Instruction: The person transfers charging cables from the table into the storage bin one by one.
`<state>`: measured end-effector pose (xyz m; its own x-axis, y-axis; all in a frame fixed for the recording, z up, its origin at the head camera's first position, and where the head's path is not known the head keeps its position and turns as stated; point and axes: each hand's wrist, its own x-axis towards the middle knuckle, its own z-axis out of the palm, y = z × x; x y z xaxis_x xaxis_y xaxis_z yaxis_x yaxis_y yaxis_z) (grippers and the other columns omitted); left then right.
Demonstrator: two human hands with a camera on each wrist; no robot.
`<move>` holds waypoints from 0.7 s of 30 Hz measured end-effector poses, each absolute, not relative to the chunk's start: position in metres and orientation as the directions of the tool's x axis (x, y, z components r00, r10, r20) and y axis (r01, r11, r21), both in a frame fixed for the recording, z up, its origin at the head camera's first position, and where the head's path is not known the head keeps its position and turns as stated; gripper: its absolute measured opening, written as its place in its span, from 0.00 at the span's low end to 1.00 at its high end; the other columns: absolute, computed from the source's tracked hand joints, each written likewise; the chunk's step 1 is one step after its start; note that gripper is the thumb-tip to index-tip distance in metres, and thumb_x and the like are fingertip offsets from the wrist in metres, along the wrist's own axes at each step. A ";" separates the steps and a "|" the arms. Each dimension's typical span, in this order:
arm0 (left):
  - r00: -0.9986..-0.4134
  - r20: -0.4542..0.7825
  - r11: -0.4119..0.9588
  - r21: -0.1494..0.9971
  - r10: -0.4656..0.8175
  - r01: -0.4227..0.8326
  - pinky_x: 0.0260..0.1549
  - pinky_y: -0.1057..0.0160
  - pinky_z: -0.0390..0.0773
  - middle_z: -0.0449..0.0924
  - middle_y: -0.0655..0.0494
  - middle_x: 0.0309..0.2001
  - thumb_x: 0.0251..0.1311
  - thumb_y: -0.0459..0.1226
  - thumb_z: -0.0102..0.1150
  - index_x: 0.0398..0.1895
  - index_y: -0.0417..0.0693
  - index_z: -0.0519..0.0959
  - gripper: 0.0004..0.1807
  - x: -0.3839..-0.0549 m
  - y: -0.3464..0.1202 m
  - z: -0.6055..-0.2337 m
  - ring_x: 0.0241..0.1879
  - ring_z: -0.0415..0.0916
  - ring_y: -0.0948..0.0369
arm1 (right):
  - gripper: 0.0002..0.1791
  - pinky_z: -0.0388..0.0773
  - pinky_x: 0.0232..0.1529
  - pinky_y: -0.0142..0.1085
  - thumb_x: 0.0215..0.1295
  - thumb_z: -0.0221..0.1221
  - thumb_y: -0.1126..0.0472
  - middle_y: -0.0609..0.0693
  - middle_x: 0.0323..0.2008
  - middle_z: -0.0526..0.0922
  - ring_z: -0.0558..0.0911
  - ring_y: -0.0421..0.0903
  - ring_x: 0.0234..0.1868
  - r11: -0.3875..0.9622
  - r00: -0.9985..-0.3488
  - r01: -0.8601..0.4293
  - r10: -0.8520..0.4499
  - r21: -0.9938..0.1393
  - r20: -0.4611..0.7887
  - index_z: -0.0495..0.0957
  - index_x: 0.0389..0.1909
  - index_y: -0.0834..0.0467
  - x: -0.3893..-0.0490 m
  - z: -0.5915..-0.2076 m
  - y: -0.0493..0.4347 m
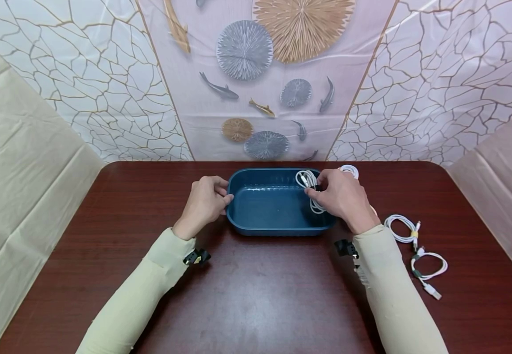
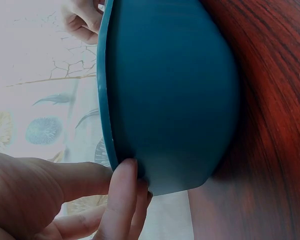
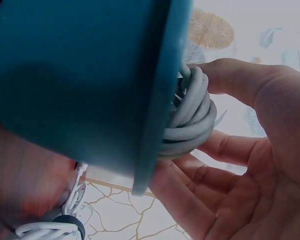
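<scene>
A dark blue plastic basin [image 1: 278, 231], oblong with rounded corners, stands on the table near its back edge. My left hand [image 1: 203, 202] pinches the rim at the basin's left end; in the left wrist view a thumb and finger meet at the edge of the blue wall [image 2: 172, 90]. My right hand [image 1: 346, 199] holds a coiled white cable [image 1: 316, 205] over the basin's right end. In the right wrist view, thumb and fingers grip the thick bundled loops [image 3: 192, 122] right at the rim, which hides part of them.
On the right of the brown table [image 1: 256, 295] lie two tied white cables, one coil [image 1: 399, 228] above a second USB cable [image 1: 433, 275]. Another white coil [image 1: 349, 170] shows behind my right hand. A patterned cloth [image 1: 194, 123] hangs at the back.
</scene>
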<state>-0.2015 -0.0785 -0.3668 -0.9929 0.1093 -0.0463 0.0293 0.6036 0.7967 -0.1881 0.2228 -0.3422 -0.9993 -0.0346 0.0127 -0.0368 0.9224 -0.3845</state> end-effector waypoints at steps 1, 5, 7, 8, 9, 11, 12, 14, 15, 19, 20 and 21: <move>-0.993 -0.045 0.603 0.797 0.110 0.031 0.25 0.63 0.89 0.84 0.42 0.42 0.65 0.31 0.65 0.59 0.36 0.80 0.20 -0.201 -0.078 -0.367 0.26 0.86 0.58 | 0.21 0.79 0.30 0.45 0.66 0.64 0.45 0.59 0.39 0.85 0.80 0.54 0.37 0.923 -0.999 -0.036 -0.033 -0.382 0.014 0.82 0.46 0.59 -0.188 -0.342 0.222; -0.993 -0.043 0.605 0.795 0.107 0.031 0.25 0.63 0.89 0.84 0.42 0.42 0.65 0.31 0.65 0.59 0.36 0.80 0.20 -0.201 -0.078 -0.367 0.27 0.87 0.57 | 0.19 0.77 0.28 0.47 0.65 0.64 0.44 0.58 0.37 0.85 0.80 0.55 0.38 0.931 -0.999 -0.035 -0.022 -0.363 0.039 0.82 0.42 0.57 -0.188 -0.344 0.221; -0.993 -0.046 0.607 0.795 0.106 0.028 0.25 0.63 0.89 0.84 0.42 0.42 0.65 0.31 0.65 0.60 0.36 0.80 0.20 -0.201 -0.077 -0.367 0.27 0.87 0.57 | 0.19 0.76 0.28 0.47 0.64 0.65 0.44 0.58 0.36 0.85 0.80 0.55 0.38 0.933 -0.999 -0.032 -0.016 -0.357 0.048 0.82 0.40 0.57 -0.188 -0.344 0.220; -0.993 -0.048 0.607 0.794 0.105 0.026 0.25 0.63 0.89 0.84 0.42 0.42 0.65 0.31 0.65 0.60 0.36 0.80 0.20 -0.201 -0.077 -0.367 0.27 0.87 0.57 | 0.18 0.76 0.28 0.48 0.64 0.65 0.44 0.58 0.36 0.85 0.80 0.55 0.38 0.934 -0.999 -0.034 -0.017 -0.355 0.051 0.82 0.39 0.57 -0.188 -0.345 0.220; -0.993 -0.051 0.607 0.795 0.103 0.022 0.25 0.63 0.89 0.84 0.42 0.42 0.65 0.31 0.65 0.60 0.36 0.80 0.20 -0.201 -0.077 -0.367 0.27 0.87 0.57 | 0.18 0.76 0.28 0.48 0.64 0.65 0.45 0.58 0.36 0.84 0.80 0.55 0.38 0.935 -0.998 -0.035 -0.017 -0.354 0.053 0.82 0.38 0.57 -0.188 -0.345 0.219; -0.993 -0.056 0.605 0.796 0.101 0.016 0.25 0.63 0.89 0.84 0.42 0.42 0.66 0.31 0.65 0.60 0.36 0.79 0.20 -0.201 -0.077 -0.366 0.27 0.87 0.57 | 0.18 0.77 0.29 0.48 0.64 0.65 0.45 0.58 0.36 0.84 0.80 0.55 0.38 0.934 -0.998 -0.035 -0.017 -0.356 0.056 0.82 0.38 0.57 -0.188 -0.346 0.219; -0.993 -0.058 0.604 0.797 0.100 0.014 0.25 0.63 0.89 0.84 0.42 0.42 0.66 0.31 0.65 0.60 0.36 0.79 0.20 -0.201 -0.077 -0.366 0.27 0.87 0.56 | 0.18 0.77 0.29 0.49 0.64 0.65 0.45 0.58 0.36 0.85 0.80 0.55 0.38 0.934 -0.998 -0.037 -0.017 -0.355 0.059 0.82 0.38 0.57 -0.188 -0.347 0.218; -0.993 -0.059 0.603 0.798 0.098 0.012 0.25 0.62 0.89 0.84 0.42 0.42 0.66 0.31 0.65 0.60 0.36 0.79 0.20 -0.200 -0.077 -0.366 0.27 0.87 0.56 | 0.18 0.78 0.30 0.50 0.64 0.65 0.45 0.59 0.37 0.85 0.80 0.55 0.38 0.935 -0.998 -0.040 -0.018 -0.352 0.066 0.82 0.39 0.57 -0.188 -0.347 0.218; -0.994 -0.059 0.603 0.798 0.097 0.012 0.25 0.62 0.89 0.84 0.42 0.42 0.66 0.31 0.65 0.60 0.36 0.79 0.20 -0.200 -0.077 -0.366 0.28 0.88 0.56 | 0.18 0.79 0.31 0.51 0.64 0.65 0.45 0.59 0.38 0.86 0.81 0.55 0.38 0.936 -0.998 -0.037 -0.014 -0.350 0.068 0.82 0.39 0.57 -0.189 -0.348 0.218; -0.994 -0.053 0.607 0.795 0.099 0.018 0.25 0.63 0.89 0.84 0.42 0.42 0.66 0.31 0.65 0.59 0.36 0.79 0.19 -0.201 -0.077 -0.366 0.28 0.88 0.55 | 0.19 0.80 0.33 0.54 0.63 0.66 0.44 0.60 0.39 0.87 0.82 0.57 0.39 0.942 -0.997 -0.031 -0.006 -0.334 0.076 0.83 0.40 0.57 -0.189 -0.349 0.216; -0.994 -0.052 0.608 0.794 0.100 0.020 0.25 0.63 0.89 0.84 0.42 0.42 0.66 0.31 0.65 0.59 0.36 0.79 0.19 -0.201 -0.077 -0.366 0.28 0.88 0.55 | 0.19 0.80 0.33 0.54 0.63 0.66 0.44 0.60 0.39 0.87 0.83 0.57 0.39 0.943 -0.997 -0.029 -0.003 -0.331 0.078 0.83 0.39 0.57 -0.189 -0.350 0.216; -0.994 -0.050 0.608 0.793 0.101 0.022 0.25 0.63 0.89 0.84 0.42 0.42 0.66 0.31 0.65 0.59 0.36 0.80 0.19 -0.201 -0.077 -0.366 0.27 0.88 0.55 | 0.19 0.80 0.33 0.54 0.62 0.66 0.44 0.60 0.39 0.87 0.83 0.58 0.39 0.944 -0.997 -0.027 -0.001 -0.330 0.080 0.83 0.39 0.57 -0.190 -0.350 0.215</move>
<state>-0.2006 -0.0774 -0.3660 -0.9937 0.1009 -0.0496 0.0222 0.6082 0.7935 -0.1895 0.2152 -0.3504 -0.9968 -0.0011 0.0798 -0.0275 0.9437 -0.3296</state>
